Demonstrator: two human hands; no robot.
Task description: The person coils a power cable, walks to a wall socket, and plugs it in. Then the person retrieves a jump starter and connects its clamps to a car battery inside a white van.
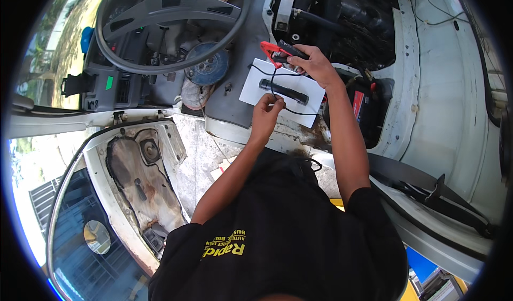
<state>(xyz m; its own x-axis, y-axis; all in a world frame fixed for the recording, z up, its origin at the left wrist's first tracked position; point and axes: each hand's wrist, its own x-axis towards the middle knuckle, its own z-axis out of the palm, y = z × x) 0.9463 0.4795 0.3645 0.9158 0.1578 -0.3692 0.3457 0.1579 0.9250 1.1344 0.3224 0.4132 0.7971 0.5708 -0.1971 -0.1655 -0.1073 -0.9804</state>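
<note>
In my right hand (316,67) is a pair of battery clamps, a red clamp (269,50) beside a black clamp (292,49), gripped by the fingers. A thin black cable (273,82) hangs down from them. My left hand (265,115) pinches this cable lower down between thumb and fingertips. Beneath both hands lies a white sheet or flat box (251,91) on the grey cab floor. On it rests a black tube-shaped tool (283,91), perhaps a torch, with the cable crossing over it.
A car battery (363,104) with a red label sits in the open bay right of my forearm. Beyond is the dark engine bay (342,17). The steering wheel (176,68) and a round blue-grey disc (207,64) are at upper left. An open door (139,183) stands lower left.
</note>
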